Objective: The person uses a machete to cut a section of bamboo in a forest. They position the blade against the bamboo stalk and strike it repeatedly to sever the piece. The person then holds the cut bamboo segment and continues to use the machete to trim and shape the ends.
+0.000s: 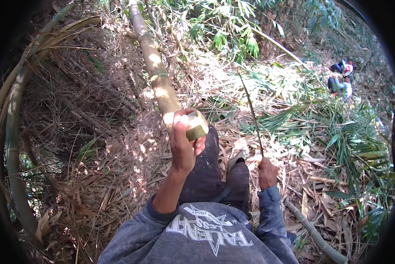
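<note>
My left hand (184, 140) is closed round a piece of bamboo (197, 128) with a pale cut face and a green side. Just behind that hand runs a long, thick bamboo pole (155, 68), slanting up and away to the far left. My fingers hide whether the piece joins the pole. Lower and to the right, my right hand (267, 172) grips a machete (253, 115). Its long, dark, narrow blade points up and away, seen nearly edge-on, and its handle is covered by my fist.
Dry bamboo leaves (118, 185) litter the ground. Cut green fronds (289, 121) lie to the right, and a thinner bamboo stem (316, 233) rests at lower right. Curved stems (15, 119) stand at left. Two people (341, 81) are at the far right.
</note>
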A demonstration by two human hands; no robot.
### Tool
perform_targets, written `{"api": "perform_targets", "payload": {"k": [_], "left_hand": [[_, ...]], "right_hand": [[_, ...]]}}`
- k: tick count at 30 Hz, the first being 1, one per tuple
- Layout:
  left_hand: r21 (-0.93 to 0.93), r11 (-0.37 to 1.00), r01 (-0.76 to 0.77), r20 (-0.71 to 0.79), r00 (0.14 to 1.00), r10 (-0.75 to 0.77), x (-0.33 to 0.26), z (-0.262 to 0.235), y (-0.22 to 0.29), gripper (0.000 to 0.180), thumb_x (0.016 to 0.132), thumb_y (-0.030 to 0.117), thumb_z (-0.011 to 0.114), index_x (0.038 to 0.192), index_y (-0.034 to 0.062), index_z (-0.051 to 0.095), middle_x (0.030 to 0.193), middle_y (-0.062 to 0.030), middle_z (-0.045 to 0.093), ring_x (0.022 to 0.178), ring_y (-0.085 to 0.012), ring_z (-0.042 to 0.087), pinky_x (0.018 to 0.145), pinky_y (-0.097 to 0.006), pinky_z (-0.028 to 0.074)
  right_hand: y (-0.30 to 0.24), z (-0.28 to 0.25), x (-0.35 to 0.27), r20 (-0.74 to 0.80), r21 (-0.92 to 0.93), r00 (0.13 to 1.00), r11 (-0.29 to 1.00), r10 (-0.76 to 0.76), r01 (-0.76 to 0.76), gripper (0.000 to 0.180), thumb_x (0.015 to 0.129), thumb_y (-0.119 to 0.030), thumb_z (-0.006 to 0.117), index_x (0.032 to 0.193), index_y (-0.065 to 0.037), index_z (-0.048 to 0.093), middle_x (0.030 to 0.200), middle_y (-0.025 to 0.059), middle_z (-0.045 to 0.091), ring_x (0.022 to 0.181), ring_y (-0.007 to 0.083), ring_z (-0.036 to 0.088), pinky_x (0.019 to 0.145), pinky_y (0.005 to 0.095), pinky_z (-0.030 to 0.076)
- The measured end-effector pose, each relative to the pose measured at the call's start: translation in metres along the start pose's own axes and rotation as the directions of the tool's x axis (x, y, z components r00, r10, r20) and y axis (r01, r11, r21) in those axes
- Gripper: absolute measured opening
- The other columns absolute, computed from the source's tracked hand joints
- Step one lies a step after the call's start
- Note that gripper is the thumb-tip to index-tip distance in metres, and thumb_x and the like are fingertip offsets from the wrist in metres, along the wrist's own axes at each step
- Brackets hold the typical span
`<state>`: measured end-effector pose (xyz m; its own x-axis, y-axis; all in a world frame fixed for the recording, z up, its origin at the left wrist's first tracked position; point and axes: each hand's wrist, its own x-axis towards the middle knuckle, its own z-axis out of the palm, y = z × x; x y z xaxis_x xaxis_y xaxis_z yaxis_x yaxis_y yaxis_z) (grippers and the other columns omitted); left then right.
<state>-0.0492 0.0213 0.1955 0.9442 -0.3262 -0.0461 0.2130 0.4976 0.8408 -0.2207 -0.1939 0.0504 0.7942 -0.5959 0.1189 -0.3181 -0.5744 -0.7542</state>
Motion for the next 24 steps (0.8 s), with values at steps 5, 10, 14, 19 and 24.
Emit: {"api": "perform_targets", "payload": {"k": [5,10,14,19,24], "left_hand": [[0.231,0.972,-0.035,-0.035,0.998,0.045,-0.003,0.001,-0.013,0.041,0.098,0.04,0.031,0.111,0.0041,0.047,0.079,-0.0062,0.053,0.052,-0.0086,0.046,0.04,-0.022,0.036],[0.709,0.483,-0.515,0.194,0.799,0.569,0.003,-0.005,-0.027,0.038,0.099,0.036,0.033,0.104,0.003,0.052,0.081,-0.0057,0.056,0.066,-0.0131,0.054,0.06,-0.028,0.046],[0.649,0.626,-0.433,0.104,0.865,0.49,0.01,-0.015,-0.033,0.043,0.099,0.038,0.031,0.1,0.002,0.053,0.084,-0.0056,0.058,0.074,-0.0139,0.057,0.068,-0.029,0.046],[0.537,0.779,-0.325,0.031,0.93,0.366,0.004,-0.014,-0.036,0.044,0.1,0.039,0.029,0.1,0.0015,0.053,0.085,-0.007,0.057,0.076,-0.0147,0.055,0.07,-0.03,0.046],[0.683,0.615,-0.394,0.101,0.885,0.455,0.005,-0.019,-0.042,0.049,0.1,0.045,0.028,0.103,0.0026,0.051,0.084,-0.0051,0.058,0.071,-0.0115,0.057,0.065,-0.027,0.047]], "right_hand": [[-0.075,-0.01,0.023,-0.069,0.094,0.918,0.914,-0.39,0.396,0.049,0.09,-0.048,0.056,0.072,-0.003,0.056,0.054,0.0097,0.047,0.045,0.0246,0.05,0.043,0.0367,0.039],[-0.131,-0.01,0.035,-0.016,0.03,0.786,0.786,-0.618,0.618,0.051,0.081,-0.053,0.066,0.07,-0.005,0.054,0.056,0.0095,0.048,0.046,0.0237,0.053,0.042,0.0361,0.04],[-0.141,-0.004,0.036,0.024,0.008,0.745,0.745,-0.666,0.666,0.052,0.078,-0.053,0.069,0.069,-0.005,0.053,0.058,0.0091,0.047,0.045,0.0256,0.053,0.042,0.0371,0.04],[-0.141,-0.002,0.035,0.012,0.0,0.752,0.752,-0.659,0.659,0.052,0.078,-0.053,0.069,0.069,-0.004,0.053,0.057,0.0095,0.046,0.046,0.0266,0.053,0.042,0.0373,0.04],[-0.141,0.001,0.036,-0.002,0.021,0.756,0.756,-0.655,0.655,0.052,0.078,-0.053,0.068,0.07,-0.004,0.054,0.058,0.0102,0.048,0.047,0.0275,0.055,0.043,0.0377,0.041]]}}
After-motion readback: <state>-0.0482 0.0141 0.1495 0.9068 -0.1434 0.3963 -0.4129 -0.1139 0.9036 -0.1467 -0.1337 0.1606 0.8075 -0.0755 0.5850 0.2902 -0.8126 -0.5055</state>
